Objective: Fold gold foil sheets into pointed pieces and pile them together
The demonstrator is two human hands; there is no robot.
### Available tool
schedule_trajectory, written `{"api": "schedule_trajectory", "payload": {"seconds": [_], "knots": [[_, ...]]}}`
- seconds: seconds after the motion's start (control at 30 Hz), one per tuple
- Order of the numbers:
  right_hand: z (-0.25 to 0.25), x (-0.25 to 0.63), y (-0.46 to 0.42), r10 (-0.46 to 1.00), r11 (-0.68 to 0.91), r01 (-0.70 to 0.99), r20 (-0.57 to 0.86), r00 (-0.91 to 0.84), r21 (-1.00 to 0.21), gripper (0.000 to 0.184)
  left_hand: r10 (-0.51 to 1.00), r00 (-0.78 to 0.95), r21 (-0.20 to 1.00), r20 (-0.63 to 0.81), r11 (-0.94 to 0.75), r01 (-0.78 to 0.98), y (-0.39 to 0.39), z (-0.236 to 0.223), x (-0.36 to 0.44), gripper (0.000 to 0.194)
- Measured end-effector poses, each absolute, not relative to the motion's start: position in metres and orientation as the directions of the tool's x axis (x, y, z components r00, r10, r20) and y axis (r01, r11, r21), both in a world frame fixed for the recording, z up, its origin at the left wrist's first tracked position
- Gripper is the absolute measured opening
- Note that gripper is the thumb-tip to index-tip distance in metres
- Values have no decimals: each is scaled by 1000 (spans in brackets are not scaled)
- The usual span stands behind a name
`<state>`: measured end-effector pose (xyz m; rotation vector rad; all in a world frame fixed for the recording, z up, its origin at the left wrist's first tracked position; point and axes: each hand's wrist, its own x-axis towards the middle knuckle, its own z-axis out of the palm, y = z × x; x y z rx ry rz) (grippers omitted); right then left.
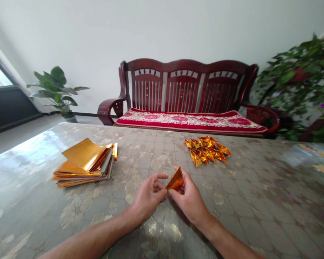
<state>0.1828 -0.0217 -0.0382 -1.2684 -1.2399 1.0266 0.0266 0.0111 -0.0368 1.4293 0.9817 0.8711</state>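
Observation:
A small folded piece of gold foil paper (176, 180) stands up between my hands above the table. My right hand (189, 199) pinches it from the lower right, and my left hand (148, 194) meets its lower left corner with thumb and fingers. To the left lies a loose stack of flat gold foil sheets (83, 165), its top sheet curling upward. Farther ahead, right of centre, several folded gold triangles form a heap (206, 151). Neither the stack nor the heap touches my hands.
The table (140, 144) has a glossy transparent cover over a patterned surface. A plastic packet (307, 153) lies at its right side. Beyond the far edge stand a dark red wooden bench (183, 86) with a red cushion, a potted plant (55, 88), and a leafy plant (294, 75).

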Motion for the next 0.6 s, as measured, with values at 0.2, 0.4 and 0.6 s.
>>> {"api": "schedule_trajectory", "payload": {"seconds": [0.2,0.4,0.6], "knots": [[-35,184,-25,985,86,365,135,109,-927,70,920,387,994,-53,14,104,9,-38,27,33],[-33,184,-23,989,87,333,121,83,-939,68,908,406,995,-101,93,39,9,-33,27,32],[-43,190,-20,997,81,154,83,5,-985,65,904,417,988,-97,38,149,14,-39,22,28]]}}
